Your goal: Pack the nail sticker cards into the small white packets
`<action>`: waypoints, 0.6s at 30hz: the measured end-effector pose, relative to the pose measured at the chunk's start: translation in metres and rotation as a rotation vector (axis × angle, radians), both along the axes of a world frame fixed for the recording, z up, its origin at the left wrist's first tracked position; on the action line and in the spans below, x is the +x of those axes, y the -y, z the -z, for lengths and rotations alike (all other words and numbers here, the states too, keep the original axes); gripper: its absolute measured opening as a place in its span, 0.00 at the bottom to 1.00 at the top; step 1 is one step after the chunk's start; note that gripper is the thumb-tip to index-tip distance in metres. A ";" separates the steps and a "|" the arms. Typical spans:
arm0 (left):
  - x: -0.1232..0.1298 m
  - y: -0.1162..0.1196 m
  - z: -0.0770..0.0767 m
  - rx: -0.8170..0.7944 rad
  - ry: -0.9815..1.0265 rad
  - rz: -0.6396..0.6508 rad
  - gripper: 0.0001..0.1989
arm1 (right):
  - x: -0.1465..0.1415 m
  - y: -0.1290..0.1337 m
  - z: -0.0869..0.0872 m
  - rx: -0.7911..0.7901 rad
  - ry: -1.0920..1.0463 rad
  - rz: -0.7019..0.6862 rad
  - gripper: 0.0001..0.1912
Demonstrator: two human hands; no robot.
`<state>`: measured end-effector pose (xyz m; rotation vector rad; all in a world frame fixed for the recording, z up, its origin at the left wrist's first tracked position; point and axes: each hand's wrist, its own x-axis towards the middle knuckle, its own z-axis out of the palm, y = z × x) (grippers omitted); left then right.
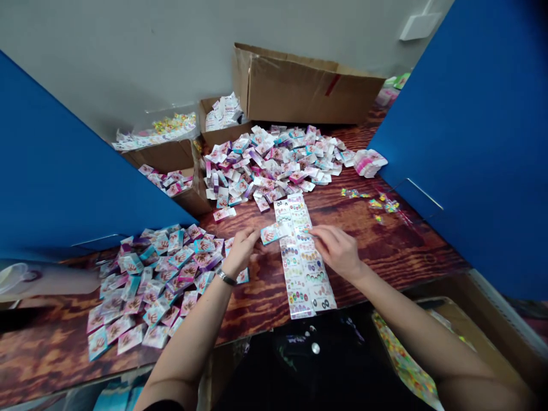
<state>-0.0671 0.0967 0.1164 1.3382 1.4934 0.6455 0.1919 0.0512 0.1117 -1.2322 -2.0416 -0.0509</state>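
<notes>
- Reddish wood desk [372, 251], box piles [274, 160] far and left
- Left hand [243, 249]: pinching a small box [274, 233]
- Right hand [338, 248]: fingertips nearly together over stickers [295, 265]

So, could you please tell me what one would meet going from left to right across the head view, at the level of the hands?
Translucent plastic container, heap of small printed boxes, left hand, small printed box between the hands, right hand, blue panel with a wire handle.
</notes>
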 end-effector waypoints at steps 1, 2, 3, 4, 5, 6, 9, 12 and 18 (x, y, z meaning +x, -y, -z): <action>0.003 0.008 -0.001 -0.091 0.204 -0.043 0.18 | -0.004 -0.001 -0.003 0.065 0.070 -0.023 0.11; 0.005 0.016 -0.002 -0.157 0.349 -0.067 0.18 | -0.007 -0.001 -0.004 0.120 0.139 -0.036 0.11; 0.007 0.021 -0.002 -0.187 0.417 -0.065 0.18 | -0.008 -0.001 -0.005 0.158 0.204 -0.048 0.11; 0.008 0.026 -0.003 -0.191 0.442 -0.053 0.18 | -0.008 0.000 -0.005 0.180 0.262 -0.063 0.11; 0.009 0.029 -0.004 -0.190 0.446 -0.030 0.18 | -0.008 0.002 -0.005 0.184 0.308 -0.084 0.11; 0.009 0.031 -0.004 -0.191 0.442 -0.006 0.17 | -0.006 0.004 -0.004 0.169 0.342 -0.110 0.10; 0.011 0.034 -0.005 -0.208 0.425 0.049 0.16 | -0.001 0.010 -0.003 0.029 0.371 -0.200 0.12; 0.016 0.036 -0.007 -0.194 0.384 0.075 0.16 | 0.002 0.014 -0.002 -0.146 0.276 -0.270 0.14; 0.028 0.046 -0.010 -0.188 0.367 0.085 0.16 | -0.005 0.019 -0.008 -0.202 -0.065 -0.293 0.13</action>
